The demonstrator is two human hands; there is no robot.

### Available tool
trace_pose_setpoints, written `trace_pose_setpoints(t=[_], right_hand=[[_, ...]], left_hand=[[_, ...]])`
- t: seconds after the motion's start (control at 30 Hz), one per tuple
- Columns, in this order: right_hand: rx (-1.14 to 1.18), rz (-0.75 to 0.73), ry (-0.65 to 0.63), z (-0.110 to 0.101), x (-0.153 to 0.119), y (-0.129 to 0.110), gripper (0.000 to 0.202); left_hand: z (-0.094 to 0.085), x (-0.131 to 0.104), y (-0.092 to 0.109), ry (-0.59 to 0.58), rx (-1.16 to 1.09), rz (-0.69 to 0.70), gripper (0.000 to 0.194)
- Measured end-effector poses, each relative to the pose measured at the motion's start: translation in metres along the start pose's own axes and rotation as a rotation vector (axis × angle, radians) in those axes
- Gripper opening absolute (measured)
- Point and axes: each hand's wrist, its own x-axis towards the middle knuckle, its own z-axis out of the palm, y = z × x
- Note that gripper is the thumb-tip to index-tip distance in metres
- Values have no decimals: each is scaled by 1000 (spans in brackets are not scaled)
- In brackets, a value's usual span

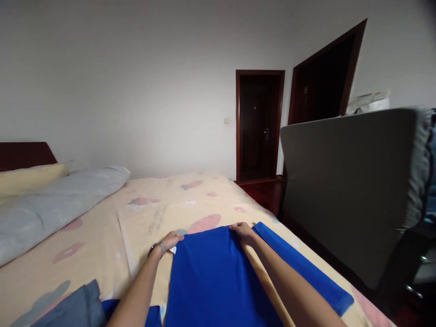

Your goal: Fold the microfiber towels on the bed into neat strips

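A bright blue cloth garment (218, 277) lies spread on the bed, its far edge running between my hands. My left hand (171, 240), with a watch (160, 247) on the wrist, pinches the far left corner. A small white label (173, 250) sticks out beside that corner. The far right corner is pinched between the fingers of my right hand (242, 230). To the right of my right forearm lies a long blue strip of cloth (303, 268); whether it joins the garment cannot be seen. More blue cloth (153, 315) shows beside my left forearm.
The bed (143, 222) has a cream floral sheet. A grey-blue folded cloth (78, 306) lies at lower left, and a long grey pillow (68, 195) by the headboard (27, 155). An upright grey panel (347, 190) stands right of the bed. A dark door (260, 127) is beyond.
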Motion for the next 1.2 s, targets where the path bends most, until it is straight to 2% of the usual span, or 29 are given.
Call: trace_pose_setpoints(t=[0.1, 0.23, 0.37, 0.5, 0.6, 0.7, 0.87, 0.93, 1.03, 1.2], right_hand=[[101, -19, -48, -3, -7, -5, 27], [232, -61, -134, -6, -17, -17, 17], [340, -119, -188, -15, -38, -33, 22], [404, -188, -197, -33, -83, -61, 30], [441, -279, -187, -47, -136, -95, 32], [448, -389, -149, -55, -201, -136, 32], [394, -558, 27, -61, -309, -188, 31], [356, -619, 93, -63, -346, -198, 30], [310, -672, 183, -65, -393, -203, 34], [310, -627, 261, -63, -441, -195, 36]], left_hand=[[-1, -12, 9, -103, -96, -83, 24], [0, -29, 21, -147, -296, -14, 28], [-7, -52, 39, -119, -454, 106, 34], [-33, -87, 67, -24, -523, 224, 32], [-59, -128, 91, 67, -535, 317, 32], [-81, -181, 112, 166, -535, 397, 32], [-97, -286, 139, 411, -565, 565, 29], [-98, -325, 149, 491, -576, 621, 28], [-94, -374, 160, 563, -625, 625, 29], [-79, -424, 162, 621, -671, 518, 28]])
